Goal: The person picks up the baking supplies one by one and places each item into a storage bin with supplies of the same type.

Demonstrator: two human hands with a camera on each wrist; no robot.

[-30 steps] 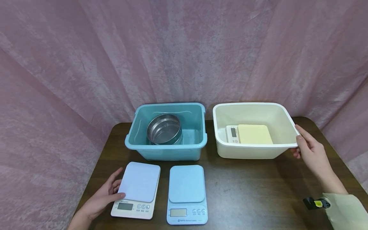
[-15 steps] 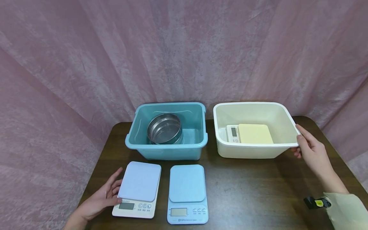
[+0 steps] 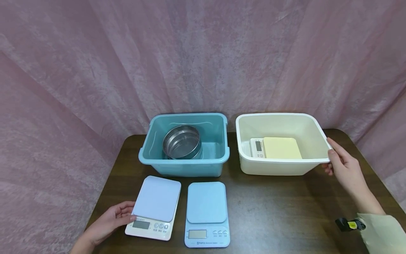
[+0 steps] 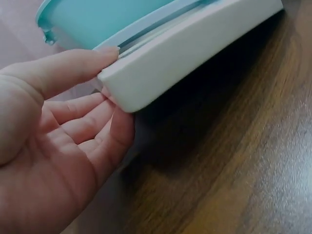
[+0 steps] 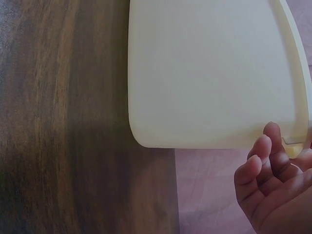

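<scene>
My left hand holds the left edge of a white kitchen scale. In the left wrist view the thumb lies along the top of the scale and the curled fingers are at its underside, with a dark gap between scale and table. Beside it on the right lies a light blue kitchen scale, untouched. My right hand grips the right rim of a cream plastic basin, thumb at the rim and fingers curled under it. Inside that basin lies a scale with a pale yellow platform.
A blue plastic basin stands at the back left, with a round metal sieve inside. Pink curtain hangs right behind both basins. The brown wooden table has its left edge close to my left hand.
My left hand has shifted from lying spread beside the white scale to gripping its edge. That scale has moved slightly right and away and turned a little. The right hand stays put.
</scene>
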